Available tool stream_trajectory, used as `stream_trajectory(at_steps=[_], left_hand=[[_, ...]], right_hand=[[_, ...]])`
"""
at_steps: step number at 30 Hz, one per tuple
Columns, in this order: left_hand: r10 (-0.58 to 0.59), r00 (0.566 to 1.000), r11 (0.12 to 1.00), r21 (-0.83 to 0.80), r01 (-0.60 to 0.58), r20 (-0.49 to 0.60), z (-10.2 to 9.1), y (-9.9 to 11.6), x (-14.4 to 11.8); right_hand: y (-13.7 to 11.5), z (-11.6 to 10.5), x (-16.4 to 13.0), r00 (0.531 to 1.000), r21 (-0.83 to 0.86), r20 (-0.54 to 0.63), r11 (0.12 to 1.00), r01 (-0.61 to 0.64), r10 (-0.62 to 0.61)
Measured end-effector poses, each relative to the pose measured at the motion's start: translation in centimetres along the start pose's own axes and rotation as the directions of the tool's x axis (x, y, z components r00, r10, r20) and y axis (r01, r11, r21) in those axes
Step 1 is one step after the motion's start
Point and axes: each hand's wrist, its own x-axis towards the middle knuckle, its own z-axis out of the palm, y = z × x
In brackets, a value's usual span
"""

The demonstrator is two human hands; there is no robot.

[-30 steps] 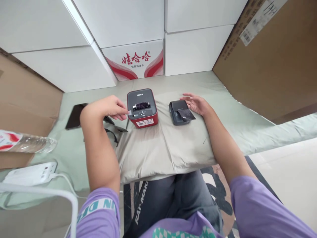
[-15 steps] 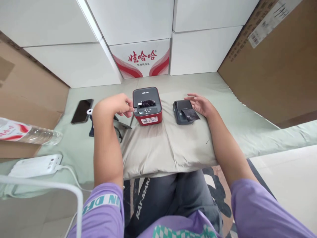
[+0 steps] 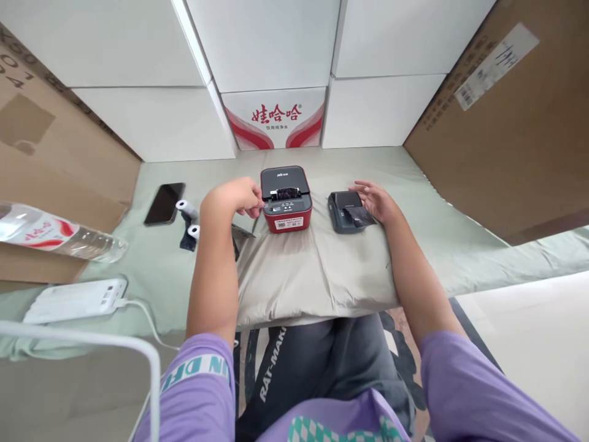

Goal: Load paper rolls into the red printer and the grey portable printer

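A red printer with a black top [image 3: 288,197] stands in the middle of the cloth, with dark crumpled material showing in its top slot. My left hand [image 3: 250,195] is at its left side, fingers curled and pressed together against the edge of the top. Whatever may be between those fingertips is hidden. Farther right lies a small dark portable printer [image 3: 344,213], from which a dark glossy strip [image 3: 359,216] sticks out at the front. Beside its right edge is my right hand [image 3: 375,199], fingers stretched and apart, gripping nothing; the fingertips are close to the printer's back corner.
Left of my left forearm lie a phone [image 3: 164,204] and white paper rolls [image 3: 188,210]. A water bottle [image 3: 59,233] and a white power bank with a cable [image 3: 76,301] are farther left. White boxes [image 3: 276,120] line the back; a cardboard box [image 3: 519,141] stands at right.
The whole view has shifted, so the things sit farther right in it. Both hands keep nearly the same places at the two printers. More of the paper rolls shows beside my left arm.
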Motion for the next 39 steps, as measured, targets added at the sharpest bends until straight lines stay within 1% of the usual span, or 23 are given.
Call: stream_trajectory(at_steps=[2,4,6,7,10,12,14,17,20,23,27,32,36,39], left_hand=[[-0.017,0.999,0.999,0.044,0.018,-0.034,0.2,0.3,-0.5],[-0.031,0.994,0.994,0.105,0.042,-0.106,0.6,0.5,-1.0],[-0.025,0.987,0.993,0.111,0.043,-0.157,1.0,0.3,-1.4],[-0.014,0.988,0.996,0.082,0.027,-0.155,1.1,0.1,-1.5],[0.027,0.996,0.999,-0.035,-0.030,-0.080,1.0,-0.7,-1.3],[0.042,0.998,0.998,-0.034,-0.043,-0.050,0.5,-0.8,-1.0],[0.035,0.998,0.999,0.010,-0.035,-0.043,-0.2,-0.6,-0.8],[0.011,0.999,0.999,0.042,-0.009,-0.043,-0.9,0.0,-0.5],[-0.004,0.999,0.999,0.048,0.006,-0.039,-1.2,0.3,-0.4],[-0.009,0.999,0.997,0.074,0.012,-0.044,-1.1,0.4,-0.3],[-0.031,0.997,0.988,0.148,0.041,-0.070,-0.9,0.7,-0.2],[-0.057,0.990,0.978,0.193,0.082,-0.128,-0.3,1.6,-0.4],[-0.061,0.987,0.983,0.165,0.086,-0.151,0.2,1.8,0.0],[-0.069,0.991,0.990,0.115,0.083,-0.117,0.2,1.1,0.8]], right_hand=[[-0.1,0.0,-0.1,1.000,-0.027,0.003,1.000,0.001,0.000],[-0.2,0.0,-0.1,1.000,-0.045,0.001,0.999,-0.004,0.004],[-0.4,0.1,-0.2,1.000,-0.052,0.002,0.999,-0.010,0.010],[-0.4,0.1,-0.1,1.000,-0.050,0.001,0.999,-0.011,0.012],[-0.5,0.3,-0.1,1.000,-0.035,-0.003,0.999,-0.016,0.016],[-0.6,0.3,-0.1,1.000,-0.040,-0.005,0.999,-0.021,0.021],[-0.8,0.4,-0.1,1.000,-0.053,-0.003,0.998,-0.027,0.027],[-0.9,0.4,-0.2,0.999,-0.058,0.005,0.998,-0.036,0.036],[-0.9,0.2,-0.1,0.999,-0.068,0.011,0.997,-0.039,0.039],[-0.7,0.0,0.1,0.999,-0.071,0.020,0.997,-0.031,0.033],[-0.6,-0.1,0.1,0.999,-0.045,0.033,0.998,-0.035,0.037],[-0.6,-0.1,0.1,0.999,-0.031,0.029,0.999,-0.042,0.043],[-0.5,-0.2,0.2,0.998,-0.019,0.041,0.999,-0.038,0.039],[-0.4,-0.4,0.3,0.998,0.005,0.057,0.999,-0.040,0.040]])
